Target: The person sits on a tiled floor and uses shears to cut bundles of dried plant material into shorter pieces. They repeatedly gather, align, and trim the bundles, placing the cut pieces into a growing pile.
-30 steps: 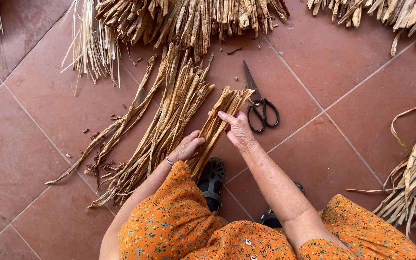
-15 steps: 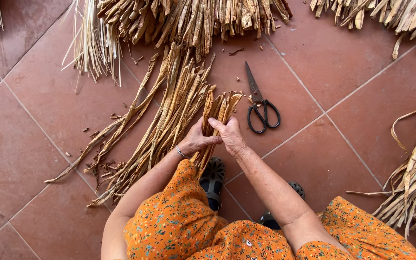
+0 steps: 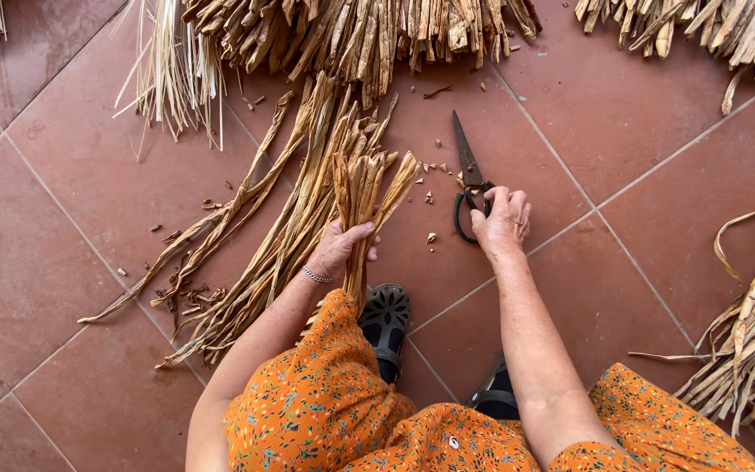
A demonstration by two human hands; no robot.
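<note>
- Our left hand (image 3: 338,249) closes around a bundle of dried strips (image 3: 362,205) at frame centre.
- Our right hand (image 3: 502,223) grips the scissors (image 3: 467,179) on the tiled floor (image 3: 613,131), centre right.

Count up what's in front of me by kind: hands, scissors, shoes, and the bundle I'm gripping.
Hands: 2, the left hand and the right hand
Scissors: 1
Black shoes: 2
Gripped bundle of dried strips: 1
Total: 6
</note>
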